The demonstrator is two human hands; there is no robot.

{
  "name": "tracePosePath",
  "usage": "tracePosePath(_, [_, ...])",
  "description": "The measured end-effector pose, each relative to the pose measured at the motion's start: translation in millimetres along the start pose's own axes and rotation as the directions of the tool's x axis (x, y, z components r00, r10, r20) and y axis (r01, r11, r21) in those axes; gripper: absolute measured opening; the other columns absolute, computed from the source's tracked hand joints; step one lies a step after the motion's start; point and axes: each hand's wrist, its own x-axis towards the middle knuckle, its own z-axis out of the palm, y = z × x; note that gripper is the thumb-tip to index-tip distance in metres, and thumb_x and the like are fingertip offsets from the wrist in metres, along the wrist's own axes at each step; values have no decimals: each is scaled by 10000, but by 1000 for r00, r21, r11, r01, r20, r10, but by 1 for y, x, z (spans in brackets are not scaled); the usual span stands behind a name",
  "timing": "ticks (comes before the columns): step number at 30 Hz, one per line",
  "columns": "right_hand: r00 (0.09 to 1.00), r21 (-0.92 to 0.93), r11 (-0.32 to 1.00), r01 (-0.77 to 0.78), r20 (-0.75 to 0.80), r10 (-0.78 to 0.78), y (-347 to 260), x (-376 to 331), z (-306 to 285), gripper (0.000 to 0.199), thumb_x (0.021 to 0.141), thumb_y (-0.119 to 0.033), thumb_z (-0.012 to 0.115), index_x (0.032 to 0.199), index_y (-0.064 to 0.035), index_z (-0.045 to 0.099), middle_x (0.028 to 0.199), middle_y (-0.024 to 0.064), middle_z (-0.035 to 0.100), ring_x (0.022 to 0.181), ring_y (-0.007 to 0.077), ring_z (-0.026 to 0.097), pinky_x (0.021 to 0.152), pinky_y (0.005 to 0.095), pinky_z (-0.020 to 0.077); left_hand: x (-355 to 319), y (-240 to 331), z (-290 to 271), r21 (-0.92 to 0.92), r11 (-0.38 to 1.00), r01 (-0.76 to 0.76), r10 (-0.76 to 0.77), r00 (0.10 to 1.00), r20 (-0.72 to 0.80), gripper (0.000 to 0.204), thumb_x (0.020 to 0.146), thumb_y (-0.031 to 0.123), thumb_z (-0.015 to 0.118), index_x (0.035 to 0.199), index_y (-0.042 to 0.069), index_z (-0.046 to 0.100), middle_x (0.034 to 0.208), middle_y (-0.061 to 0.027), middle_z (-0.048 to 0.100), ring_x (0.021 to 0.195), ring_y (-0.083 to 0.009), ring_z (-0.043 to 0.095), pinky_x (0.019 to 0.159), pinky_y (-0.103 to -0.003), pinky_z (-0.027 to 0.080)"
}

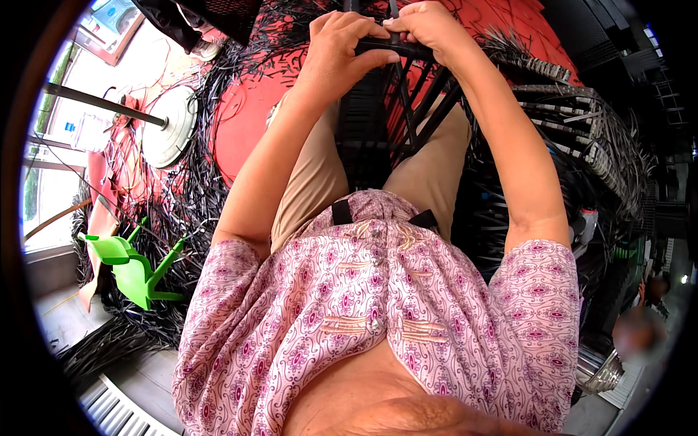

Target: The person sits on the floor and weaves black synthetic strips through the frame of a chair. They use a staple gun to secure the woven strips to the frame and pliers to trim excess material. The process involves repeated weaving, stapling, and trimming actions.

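Observation:
My left hand (345,54) is curled around a black bar (414,51) of a dark frame, thumb below and fingers above. Close beside it, my right hand (430,30) has its fingertips pinched together at a thin black strip (393,9) by the top of the bar. Between my knees the frame carries several black strips (418,94) that slant downward. What lies under the fingers of both hands is partly hidden.
Heaps of loose black strips (200,189) cover the red floor covering (243,138). At left stand a green plastic chair (131,272) and a round white base (171,127) with a pole. A bundle of strips (582,131) lies at right. A person (640,330) is at the far right.

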Motion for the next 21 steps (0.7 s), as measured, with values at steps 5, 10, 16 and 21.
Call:
tracePosePath(5, [1000,129,991,20,10,-22,-1,-5,-1,178,861,-106,759,709,-30,707,631,40,635,549,130,542,525,294,409,1,1,0,-21,1000,7,-7,1000,17,313,765,282,869,962,77,738,1045,-57,723,1057,-239,643,1023,-382,385])
tracePosePath(10, [1000,86,996,-7,-11,8,-6,-5,-6,186,861,-97,748,698,-19,702,633,45,638,550,129,547,525,285,410,5,5,0,-21,1000,6,-6,1000,8,311,758,281,870,957,80,741,1026,-45,726,1042,-233,646,1020,-370,377])
tracePosePath(16, [990,81,993,86,101,-94,-5,2,-8,202,879,-164,752,728,-39,704,656,10,626,572,98,534,537,276,390,12,12,-14,34,992,-124,123,992,14,325,758,279,860,1030,126,772,998,-29,732,998,-235,648,1003,-383,381])
tracePosePath(21, [981,33,992,121,152,-125,0,-5,-11,262,872,-199,616,629,-114,572,586,-2,528,512,113,458,499,308,315,14,16,-14,102,943,-316,318,948,-4,345,664,246,857,985,158,763,1011,-12,717,973,-268,655,852,-420,481])
